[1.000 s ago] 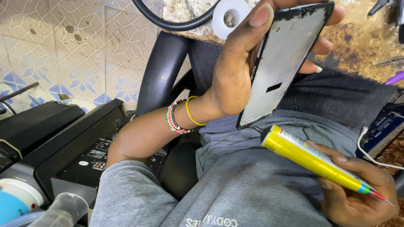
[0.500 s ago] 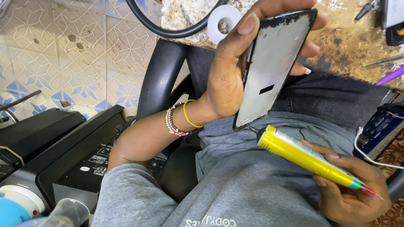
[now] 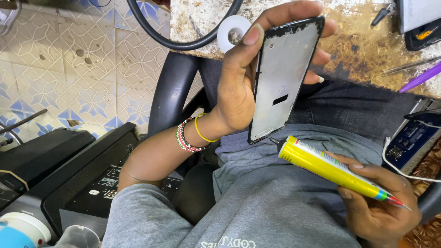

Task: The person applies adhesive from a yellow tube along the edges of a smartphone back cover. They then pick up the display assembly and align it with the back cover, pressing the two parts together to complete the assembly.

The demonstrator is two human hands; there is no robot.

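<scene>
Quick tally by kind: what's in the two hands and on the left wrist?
Phone frame, in left hand: 1
Yellow glue tube, in right hand: 1
Yellow wrist band: 1
Beaded bracelet, number of strands unclear: 1
Total: 4

Small phone-repair workshop, informal setup. Worn, stained workbench (image 3: 367, 50) with scattered tools: a purple-handled tool (image 3: 420, 78), a thin metal tool (image 3: 406, 67), a roll of white tape (image 3: 232, 30) at the edge. A bare phone frame (image 3: 282, 78) and a yellow glue tube (image 3: 330, 170) are in hand. Blue electronic device with white cable (image 3: 411, 142) at right. Black audio equipment (image 3: 87, 183) on patterned tiled floor (image 3: 69, 69). Black chair armrest (image 3: 172, 92) beside the bench.
</scene>
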